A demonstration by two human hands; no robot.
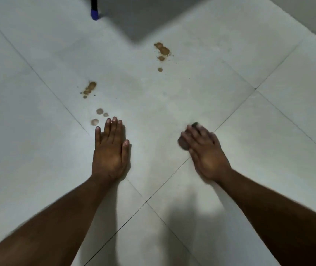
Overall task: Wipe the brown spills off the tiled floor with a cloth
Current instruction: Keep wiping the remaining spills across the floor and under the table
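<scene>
We see the left hand (111, 150) flat on the tiled floor (38, 150), fingers straight, holding nothing, looks like a brace. The right hand (203, 150) is blurred, fingers spread over a small dark wad, which we take to be the cloth (184, 144); it peeks out at the thumb side and past the fingertips. Whether the fingers curl round it or just press it flat, we cannot tell through the blur. The cloth sits on the floor under that hand, right of centre, well apart from the stains. Brown spills: pale drops (97, 117) just beyond the left fingertips, a darker cluster (89, 89) further out, and a bigger splash (162, 51) far ahead. None look wiped yet. Handling guess: cloth soft, light, bunches easily, likely damp or soiled given the dark tone; best kept under palm and fingers with downward pressure, not pinched at an edge, or it will roll up and smear. Tile looks smooth, so the cloth should slide easily; the bracing hand could slip if wet. A blue-tipped leg (94, 14) stands at top.
</scene>
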